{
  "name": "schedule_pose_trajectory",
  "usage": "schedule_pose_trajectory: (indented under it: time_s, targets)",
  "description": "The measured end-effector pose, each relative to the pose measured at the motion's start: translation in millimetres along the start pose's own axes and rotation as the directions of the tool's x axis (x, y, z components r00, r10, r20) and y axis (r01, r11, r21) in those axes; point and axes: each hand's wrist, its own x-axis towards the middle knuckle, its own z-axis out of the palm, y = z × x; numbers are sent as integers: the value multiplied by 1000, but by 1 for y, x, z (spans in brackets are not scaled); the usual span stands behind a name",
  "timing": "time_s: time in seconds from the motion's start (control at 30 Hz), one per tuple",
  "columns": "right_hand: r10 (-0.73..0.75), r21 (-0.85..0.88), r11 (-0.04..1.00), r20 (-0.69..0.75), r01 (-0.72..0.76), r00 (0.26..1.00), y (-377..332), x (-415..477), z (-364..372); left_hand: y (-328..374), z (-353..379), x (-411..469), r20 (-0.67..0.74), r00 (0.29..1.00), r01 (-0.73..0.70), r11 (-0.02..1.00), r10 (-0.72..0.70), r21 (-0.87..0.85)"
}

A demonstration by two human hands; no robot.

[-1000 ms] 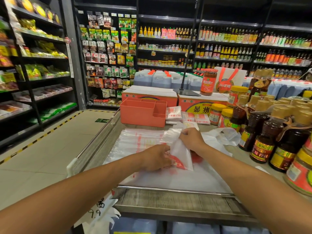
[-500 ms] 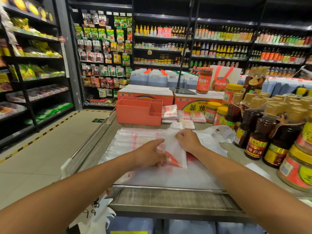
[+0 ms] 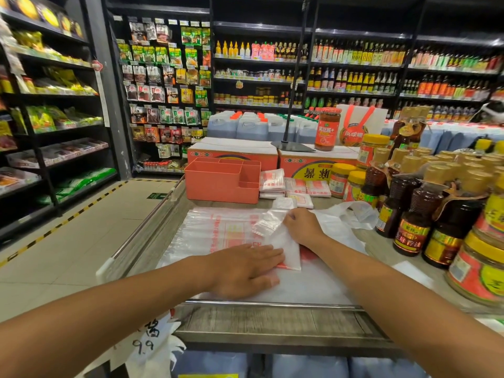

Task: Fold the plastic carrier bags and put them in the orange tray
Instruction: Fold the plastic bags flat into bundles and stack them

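Note:
A white plastic carrier bag (image 3: 289,248) with red print lies partly folded on a stack of flat bags (image 3: 218,230) spread over the counter. My left hand (image 3: 245,268) lies flat with straight fingers, pressing the near left part of the fold. My right hand (image 3: 302,225) pinches the far end of the folded bag with curled fingers. The bag's handles (image 3: 357,211) trail off to the right. The orange tray (image 3: 221,184) stands behind the stack, divided into compartments. Several folded bags (image 3: 289,186) are piled beside the tray on its right.
Sauce bottles (image 3: 409,214) and yellow-lidded jars (image 3: 480,266) crowd the counter's right side. Orange-printed cartons (image 3: 234,155) stand behind the tray. A metal rail (image 3: 141,227) edges the counter on the left, with floor and shelves beyond.
My left hand has opened from a curled grip and moved nearer to me, now pressing flat. My right hand has stayed at the bag's far end.

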Motion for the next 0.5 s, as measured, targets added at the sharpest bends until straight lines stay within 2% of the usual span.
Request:
schedule_pose_trajectory:
  time_s: [0.3, 0.5]
  targets:
    - [36, 116, 993, -67, -28, 997, 2, 7, -5, 0, 4, 2, 77, 997, 6, 1000, -6, -3]
    - [86, -143, 985, -71, -95, 994, 0, 20, -12, 1, 4, 0, 90, 996, 12, 1000, -10, -21]
